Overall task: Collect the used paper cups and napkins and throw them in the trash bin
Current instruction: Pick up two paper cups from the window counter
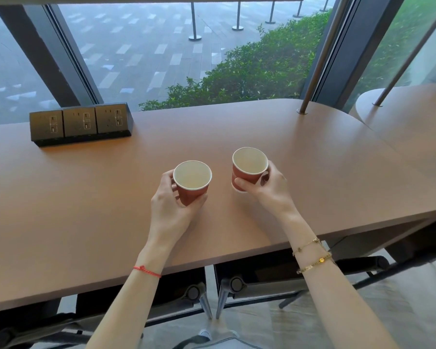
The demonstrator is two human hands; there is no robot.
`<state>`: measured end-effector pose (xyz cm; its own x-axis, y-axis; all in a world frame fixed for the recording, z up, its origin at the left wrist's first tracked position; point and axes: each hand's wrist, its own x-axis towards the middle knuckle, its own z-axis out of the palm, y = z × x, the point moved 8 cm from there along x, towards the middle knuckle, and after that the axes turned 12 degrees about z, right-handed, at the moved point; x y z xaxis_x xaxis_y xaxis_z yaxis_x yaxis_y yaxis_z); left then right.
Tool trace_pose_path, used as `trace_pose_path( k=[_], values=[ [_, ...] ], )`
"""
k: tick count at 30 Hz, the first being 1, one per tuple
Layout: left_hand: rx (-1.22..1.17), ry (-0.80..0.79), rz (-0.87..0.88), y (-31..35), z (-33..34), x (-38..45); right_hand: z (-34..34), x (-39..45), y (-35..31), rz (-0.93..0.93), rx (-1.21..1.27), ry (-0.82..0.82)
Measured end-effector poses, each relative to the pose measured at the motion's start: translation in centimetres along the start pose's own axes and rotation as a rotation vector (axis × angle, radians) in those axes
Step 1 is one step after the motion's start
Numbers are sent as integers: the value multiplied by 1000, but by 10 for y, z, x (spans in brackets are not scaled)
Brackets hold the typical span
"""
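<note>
Clearly, both hands were busy over the brown worktop (312, 172), each with a red paper cup. The left hand (170, 210) had its fingers (168, 176) curled round the left cup (192, 181), thumb pressed along the near side, so most of the red wall was covered and only the rim and pale inside showed. The right hand (269, 187) pinched the right cup (248, 168) between thumb and fingers; this cup leaned a little toward the left one, and its base was masked by the thumb. Whether either cup touched the worktop or was lifted clear could not be told. Both looked empty inside, though the dim light made that uncertain. The cups stood near each other but apart.

A red string (146, 271) circled the left wrist, and gold bracelets (312, 255) the right. A black socket block (79, 124) sat at the far left by the window, its markings too small to read. Chair parts (212, 295) under the worktop edge were largely hidden.
</note>
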<state>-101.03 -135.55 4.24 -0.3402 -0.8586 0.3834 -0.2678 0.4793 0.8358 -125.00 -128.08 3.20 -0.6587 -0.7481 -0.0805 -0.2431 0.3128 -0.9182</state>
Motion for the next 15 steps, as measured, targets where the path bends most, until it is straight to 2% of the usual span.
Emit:
trace_pose_path(
  k=[7, 15],
  values=[
    [-73, -111, 58, 22, 15, -18, -38, -56, 20, 15, -16, 102],
    [-205, -336, 155, 47, 38, -48, -73, -144, 46, 129, 6, 329]
  ],
)
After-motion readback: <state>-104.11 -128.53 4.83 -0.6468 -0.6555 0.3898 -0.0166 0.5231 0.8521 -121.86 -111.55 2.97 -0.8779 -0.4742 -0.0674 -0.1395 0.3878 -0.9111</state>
